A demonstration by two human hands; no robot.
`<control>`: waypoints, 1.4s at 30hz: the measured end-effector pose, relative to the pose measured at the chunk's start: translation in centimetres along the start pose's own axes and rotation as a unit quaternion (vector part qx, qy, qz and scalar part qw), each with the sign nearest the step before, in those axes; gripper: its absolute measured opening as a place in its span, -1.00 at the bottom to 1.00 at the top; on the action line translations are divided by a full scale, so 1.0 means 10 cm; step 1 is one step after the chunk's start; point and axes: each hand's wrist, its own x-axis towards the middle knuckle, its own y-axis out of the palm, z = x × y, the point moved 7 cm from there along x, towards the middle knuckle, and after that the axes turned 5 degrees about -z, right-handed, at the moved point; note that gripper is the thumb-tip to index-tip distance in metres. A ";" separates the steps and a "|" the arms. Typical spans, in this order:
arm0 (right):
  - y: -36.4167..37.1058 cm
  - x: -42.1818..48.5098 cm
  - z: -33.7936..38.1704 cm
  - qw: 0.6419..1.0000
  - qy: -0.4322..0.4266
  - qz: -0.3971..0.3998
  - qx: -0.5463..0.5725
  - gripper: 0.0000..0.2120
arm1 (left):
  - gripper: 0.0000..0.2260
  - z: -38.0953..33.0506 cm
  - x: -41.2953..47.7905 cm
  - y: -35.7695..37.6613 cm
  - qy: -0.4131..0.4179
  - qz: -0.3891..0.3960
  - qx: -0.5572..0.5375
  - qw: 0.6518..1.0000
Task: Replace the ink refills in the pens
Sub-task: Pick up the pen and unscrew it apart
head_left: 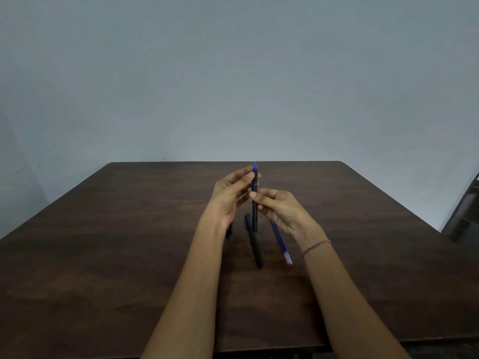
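Two bare hands work above a dark wooden table [129,242], both raised off its surface. One black pen [254,203] is held upright between them, its blue tip pointing up and away from the person. The left hand [228,200] pinches the pen near the blue tip with thumb and fingertips; the right hand [281,209] pinches the barrel lower down, at about its middle, the remaining fingers curled loosely. A braided bracelet [315,246] sits on the right wrist.

Items on the table, counted: one second black pen [255,244] lying flat, directly below the held pen and pointing roughly toward the person; one loose blue refill [281,242] with a clear end, lying just to the right of that pen and partly under the right hand. One small dark object [228,232] shows beneath the left wrist — mostly hidden, cannot be identified.

Total visible: two pens, one loose refill. The lying pen and the refill are near each other but apart.
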 end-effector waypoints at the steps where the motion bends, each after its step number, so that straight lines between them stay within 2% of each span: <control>1: 0.00 0.00 0.00 1.000 0.000 -0.001 -0.001 -0.92 | -0.86 0.01 0.00 0.00 0.000 -0.008 0.004 1.000; 5: 0.01 0.00 -0.01 1.000 0.000 0.003 -0.012 -0.91 | -0.86 0.02 0.02 -0.02 0.000 -0.037 0.013 0.999; 8: 0.00 0.01 -0.01 1.000 -0.001 0.002 -0.006 -0.93 | -0.94 0.02 0.01 -0.01 -0.006 -0.039 0.008 0.999; 11: -0.02 0.02 -0.01 1.000 0.000 -0.002 -0.008 -0.93 | -0.83 0.02 0.00 0.00 -0.019 -0.023 0.015 0.999; 15: -0.03 0.04 -0.03 1.000 -0.001 -0.001 -0.002 -0.93 | -0.84 0.02 0.00 0.00 -0.021 -0.014 0.016 1.000; 26: -0.04 0.05 -0.04 1.000 0.001 -0.007 0.000 -0.95 | -0.83 0.03 0.05 -0.06 0.009 -0.058 -0.005 0.998; 34: -0.08 0.06 -0.02 0.998 -0.022 -0.023 -0.062 -0.94 | -0.82 0.03 0.06 -0.07 0.018 -0.065 -0.027 0.997; 37: -0.08 0.06 -0.01 0.997 -0.028 -0.025 -0.061 -0.94 | -0.91 0.03 0.06 -0.04 0.012 -0.038 -0.041 0.998; 42: -0.09 0.07 -0.02 0.998 -0.028 -0.032 -0.052 -0.92 | -0.80 0.05 0.05 0.02 -0.007 0.017 -0.003 1.000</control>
